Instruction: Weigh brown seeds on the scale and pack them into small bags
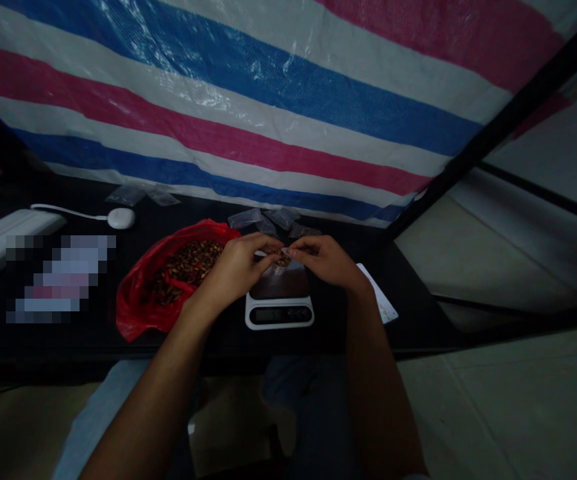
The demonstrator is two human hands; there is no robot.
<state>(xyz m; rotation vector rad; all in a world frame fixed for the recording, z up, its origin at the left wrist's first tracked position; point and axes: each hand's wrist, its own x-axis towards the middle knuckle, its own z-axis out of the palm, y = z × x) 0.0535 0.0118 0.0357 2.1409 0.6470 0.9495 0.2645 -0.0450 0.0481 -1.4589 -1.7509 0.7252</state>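
Over the plate of a small white kitchen scale, both hands pinch the top of a small clear plastic bag with brown bits in it. My left hand has its thumb and fingers closed on the bag's left side. On the opposite side, my right hand grips the upper edge between thumb and fingertips. Whether the bag rests on the plate I cannot tell. Left of the scale lies an open red plastic bag of small brown, seed-like pieces, partly hidden behind my left forearm.
Several small clear bags lie behind the scale, with more clear bags farther left. A white card is beside my right wrist. A white cable end, a long white object and a pixelated item occupy the left. Striped sheeting hangs behind.
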